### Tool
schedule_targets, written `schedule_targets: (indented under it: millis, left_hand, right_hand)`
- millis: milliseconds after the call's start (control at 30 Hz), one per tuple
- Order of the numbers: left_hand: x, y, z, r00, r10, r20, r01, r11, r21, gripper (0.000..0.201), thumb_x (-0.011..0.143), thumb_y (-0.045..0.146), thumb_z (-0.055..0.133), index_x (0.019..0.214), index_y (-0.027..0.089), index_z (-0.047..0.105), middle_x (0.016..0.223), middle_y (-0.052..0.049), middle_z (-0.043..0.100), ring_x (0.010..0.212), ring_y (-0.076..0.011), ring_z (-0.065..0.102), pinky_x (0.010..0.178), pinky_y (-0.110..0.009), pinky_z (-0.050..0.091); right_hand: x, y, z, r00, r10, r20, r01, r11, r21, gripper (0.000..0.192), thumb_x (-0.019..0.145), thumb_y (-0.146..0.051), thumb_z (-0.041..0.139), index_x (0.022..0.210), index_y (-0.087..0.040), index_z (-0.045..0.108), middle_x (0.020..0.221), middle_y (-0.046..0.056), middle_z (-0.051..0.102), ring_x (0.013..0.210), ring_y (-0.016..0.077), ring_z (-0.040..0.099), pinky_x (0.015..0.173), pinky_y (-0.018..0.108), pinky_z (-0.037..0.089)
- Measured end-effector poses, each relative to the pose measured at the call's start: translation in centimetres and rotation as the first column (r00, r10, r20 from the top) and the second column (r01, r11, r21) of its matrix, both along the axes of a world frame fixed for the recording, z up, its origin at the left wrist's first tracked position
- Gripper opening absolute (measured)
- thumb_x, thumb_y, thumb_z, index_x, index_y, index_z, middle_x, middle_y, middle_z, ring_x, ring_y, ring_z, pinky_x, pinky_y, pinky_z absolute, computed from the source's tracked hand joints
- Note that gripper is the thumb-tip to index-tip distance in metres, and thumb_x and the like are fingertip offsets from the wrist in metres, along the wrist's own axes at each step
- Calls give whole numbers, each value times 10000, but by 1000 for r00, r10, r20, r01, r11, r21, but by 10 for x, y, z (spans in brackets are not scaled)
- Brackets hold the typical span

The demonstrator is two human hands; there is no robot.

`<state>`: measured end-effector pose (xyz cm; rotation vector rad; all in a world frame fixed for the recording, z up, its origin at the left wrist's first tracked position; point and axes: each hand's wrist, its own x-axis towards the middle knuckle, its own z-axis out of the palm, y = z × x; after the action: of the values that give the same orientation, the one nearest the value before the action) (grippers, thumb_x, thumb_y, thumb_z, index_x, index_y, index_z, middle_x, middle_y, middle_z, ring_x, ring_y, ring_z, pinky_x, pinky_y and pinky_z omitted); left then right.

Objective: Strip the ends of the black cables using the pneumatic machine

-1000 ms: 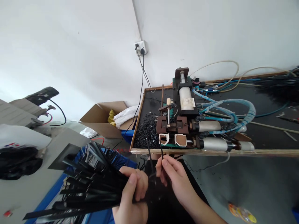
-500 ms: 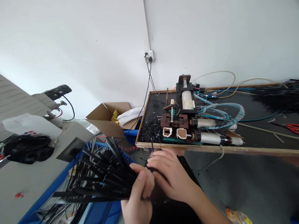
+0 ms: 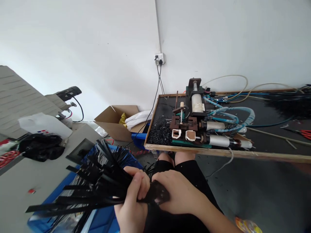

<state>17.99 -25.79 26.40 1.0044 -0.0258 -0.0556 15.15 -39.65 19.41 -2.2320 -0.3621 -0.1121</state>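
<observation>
Holding the black bundle (image 3: 107, 183) off the table (image 3: 255, 154), low in front of the near left corner, with loose ends fanned leftward over the bin (image 3: 103, 223). Gripped firmly by the left hand (image 3: 133, 191), wrapped around the bundle close to its gathered end, with thumb laid along the top. Cupped at that gathered end from the right, back upward: the right hand (image 3: 176, 192); with fingertips hidden, cannot tell whether gripping or merely touching. Step in hand, by judgement: handling the bundle between both hands, probably evening or steadying the gathered end. For the next move, secure the bundle with the left hand before freeing the right, to limit likely sliding or splaying. Allow clearance below the table's near edge. Note the press (image 3: 183, 123) along that edge, toward the left corner, apart from both hands. Note also cuttings (image 3: 159, 132) heaped just beside the press, and a dark pile (image 3: 290, 105) at the far edge, well to the right.
</observation>
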Motion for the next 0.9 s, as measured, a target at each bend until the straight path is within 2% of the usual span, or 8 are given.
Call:
schedule_targets:
  millis: [100, 233, 400, 533, 633, 733, 800, 900]
  left_hand:
    - [-2, 3, -5, 1000, -28, 5, 28, 999, 34, 258, 812, 228, 845, 746, 226, 595, 558, 65, 388, 510, -130, 397, 513, -281, 392]
    - [0, -2, -16, 997, -75, -23, 75, 997, 36, 241, 830, 236, 838, 762, 245, 607, 587, 59, 367, 514, -144, 403, 558, -307, 428]
    - [3, -29, -31, 979, -203, -1, 202, 973, 112, 323, 880, 342, 823, 695, 230, 584, 539, 62, 362, 491, -127, 355, 538, -297, 388]
    - [4, -52, -45, 962, -272, 0, 264, 935, 236, 338, 892, 430, 819, 721, 213, 625, 572, 33, 446, 522, -138, 399, 528, -296, 368]
    - [8, -66, -55, 952, -307, 15, 288, 906, 310, 338, 902, 479, 806, 764, 212, 652, 619, 11, 502, 562, -157, 451, 548, -306, 389]
    - [11, -79, -62, 945, -326, 18, 301, 892, 338, 358, 907, 495, 800, 753, 214, 642, 609, 19, 489, 553, -154, 447, 549, -306, 389]
    - [13, -86, -65, 943, -334, 7, 311, 884, 350, 365, 905, 505, 802, 753, 210, 647, 605, 23, 483, 543, -149, 434, 541, -302, 381]
    - [15, -95, -67, 944, -328, -31, 316, 875, 367, 370, 875, 511, 832, 758, 203, 662, 625, 15, 507, 552, -150, 443, 545, -303, 391]
  right_hand:
    - [-2, -23, -2, 1000, -14, -17, 14, 1000, -16, 260, 746, -136, 699, 964, -256, 626, 916, 8, 744, 829, 248, 684, 691, 306, 395]
    - [-19, -68, -12, 981, -194, -18, 188, 967, -170, 220, 766, -40, 566, 849, -242, 593, 850, 24, 738, 813, 252, 699, 696, 313, 391]
    - [-50, -98, -40, 952, -299, 71, 307, 924, -229, 193, 785, -54, 509, 788, -246, 525, 681, 11, 671, 627, 226, 644, 603, 312, 333]
    - [-58, -110, -58, 927, -371, 52, 373, 899, -229, 162, 777, -87, 539, 792, -248, 542, 686, 5, 683, 634, 220, 658, 598, 303, 341]
    - [-50, -122, -66, 902, -430, 29, 422, 869, -259, 188, 761, -65, 561, 817, -244, 574, 743, 20, 717, 709, 239, 678, 664, 316, 403]
    - [-40, -134, -72, 875, -483, -12, 460, 840, -287, 239, 761, -16, 555, 853, -226, 621, 858, 58, 755, 853, 275, 701, 802, 374, 477]
    - [-37, -140, -73, 866, -496, -63, 457, 836, -303, 315, 738, -22, 596, 972, -210, 690, 1007, 98, 782, 991, 314, 715, 911, 443, 500]
    - [-41, -146, -65, 878, -471, -84, 430, 853, -296, 566, 700, -139, 735, 1258, -226, 714, 1273, 145, 768, 1207, 390, 684, 1051, 562, 468]
